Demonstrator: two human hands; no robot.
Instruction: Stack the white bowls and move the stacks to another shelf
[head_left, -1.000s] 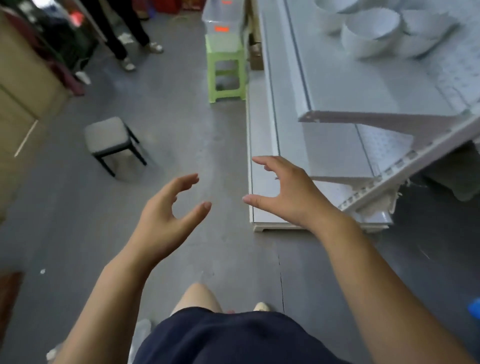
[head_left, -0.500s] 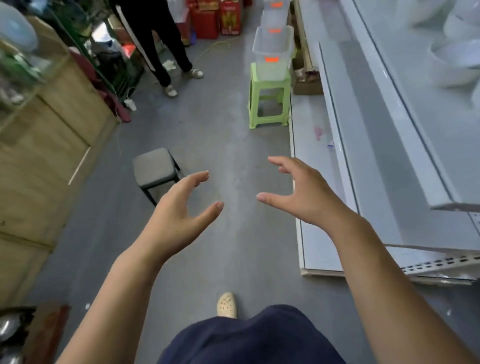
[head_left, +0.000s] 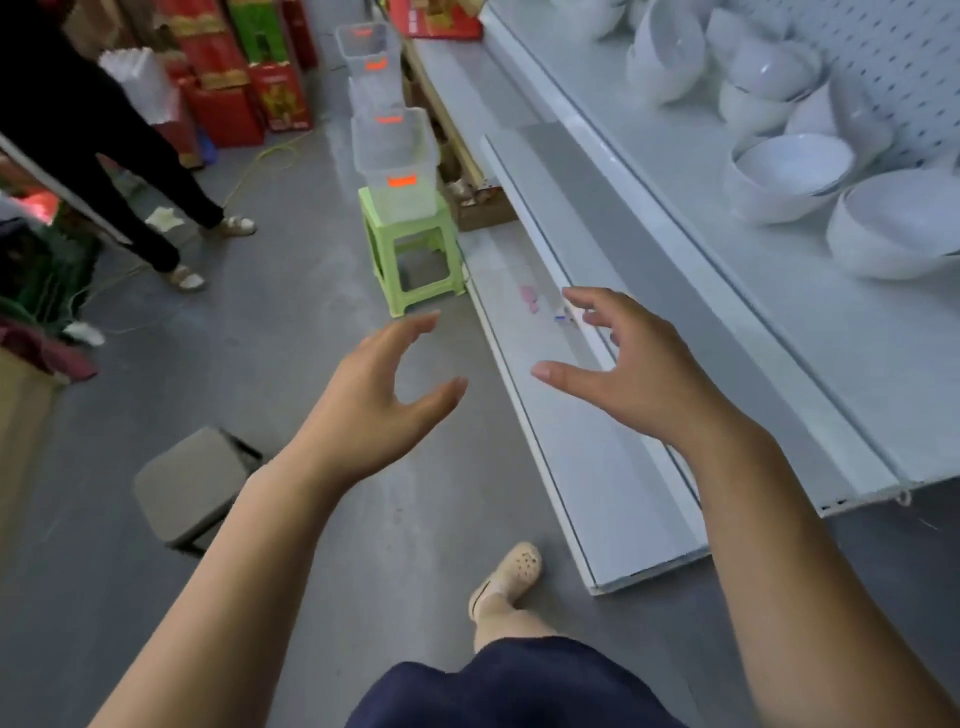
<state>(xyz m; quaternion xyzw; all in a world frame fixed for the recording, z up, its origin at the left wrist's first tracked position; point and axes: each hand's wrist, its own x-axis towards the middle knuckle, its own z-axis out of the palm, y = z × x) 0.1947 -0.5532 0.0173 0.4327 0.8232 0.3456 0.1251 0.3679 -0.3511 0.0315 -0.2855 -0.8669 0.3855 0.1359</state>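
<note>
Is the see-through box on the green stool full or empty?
Empty, it seems: the clear box on the green stool shows only its own walls and orange label, nothing inside.

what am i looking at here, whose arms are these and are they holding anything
No machine here: the picture comes from a camera worn on a person's head, looking forward and down. The two bare arms are that person's own. The left hand and right hand hang in the air, fingers loosely curved, holding nothing. To the right is a white shelf with white bowls on it, some nested in one another. On the floor stand a green stool carrying a clear bin, and a grey stool. Another person's legs show at upper left.
</note>
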